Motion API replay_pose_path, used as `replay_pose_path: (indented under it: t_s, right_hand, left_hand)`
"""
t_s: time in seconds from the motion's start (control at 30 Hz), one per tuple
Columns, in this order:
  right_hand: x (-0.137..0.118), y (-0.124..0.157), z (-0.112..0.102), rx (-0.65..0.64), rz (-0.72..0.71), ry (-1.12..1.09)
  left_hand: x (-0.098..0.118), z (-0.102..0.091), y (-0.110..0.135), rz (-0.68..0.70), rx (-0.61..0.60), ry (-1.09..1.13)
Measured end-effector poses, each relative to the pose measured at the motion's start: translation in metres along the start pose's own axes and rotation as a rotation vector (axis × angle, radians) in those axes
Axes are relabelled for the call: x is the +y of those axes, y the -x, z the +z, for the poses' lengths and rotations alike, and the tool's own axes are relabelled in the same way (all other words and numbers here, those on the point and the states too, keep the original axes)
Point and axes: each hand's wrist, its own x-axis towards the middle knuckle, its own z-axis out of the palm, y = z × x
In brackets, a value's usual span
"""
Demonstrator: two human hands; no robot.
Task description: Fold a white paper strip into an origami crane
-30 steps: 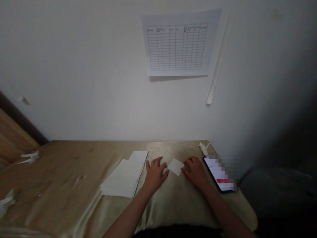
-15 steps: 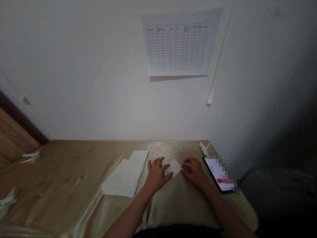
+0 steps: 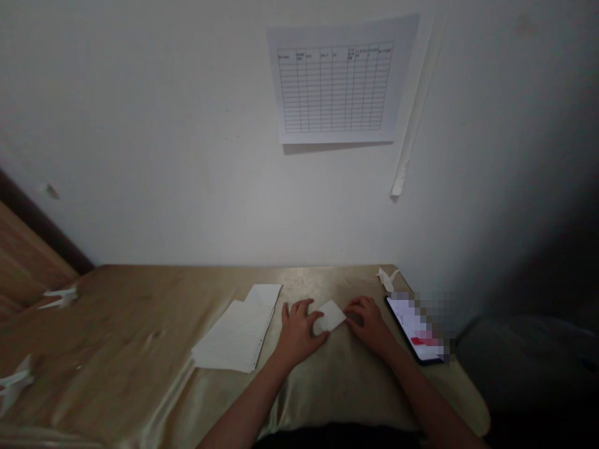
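A small white folded paper [image 3: 330,315] lies on the tan cloth-covered table [image 3: 140,337], between my two hands. My left hand [image 3: 298,332] rests on the table with its thumb and fingers closed on the paper's left edge. My right hand [image 3: 369,323] has curled fingertips pressing at the paper's right corner. A stack of lined sheets [image 3: 238,333] lies just left of my left hand.
A lit phone [image 3: 414,327] lies right of my right hand near the table's right edge. A small folded paper piece [image 3: 386,279] sits at the back right corner. More white paper shapes [image 3: 58,297] lie far left. A printed grid sheet [image 3: 334,87] hangs on the wall.
My left hand has shifted right and taken hold of the small paper's left edge; the paper has turned slightly and looks smaller. My right hand stayed at its right corner.
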Motion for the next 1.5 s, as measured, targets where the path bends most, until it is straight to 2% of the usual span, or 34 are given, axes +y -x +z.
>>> replay_pose_path:
  t_s: [0.2,0.5,0.73,1.0,1.3,1.5]
  right_hand:
    - [0.004,0.001,0.001,0.005,-0.013,-0.027]
    - [0.004,0.000,0.001,0.002,-0.012,-0.011]
    - [0.004,0.000,0.002,0.055,-0.046,-0.031]
    - [-0.001,-0.003,0.001,0.022,-0.082,-0.095]
    - [0.000,-0.019,0.012,-0.027,-0.117,-0.158]
    - [-0.005,-0.031,0.019,-0.071,-0.063,0.002]
  left_hand:
    - [0.000,0.000,0.001,-0.051,-0.038,0.033]
    - [0.002,-0.004,0.001,-0.049,-0.053,0.035]
    - [0.001,-0.003,0.000,-0.062,-0.054,0.048]
    - [-0.001,0.001,-0.001,-0.057,-0.045,0.043]
    - [-0.002,0.003,-0.003,-0.090,-0.069,0.034]
    - [0.000,0.001,-0.004,-0.118,-0.094,0.040]
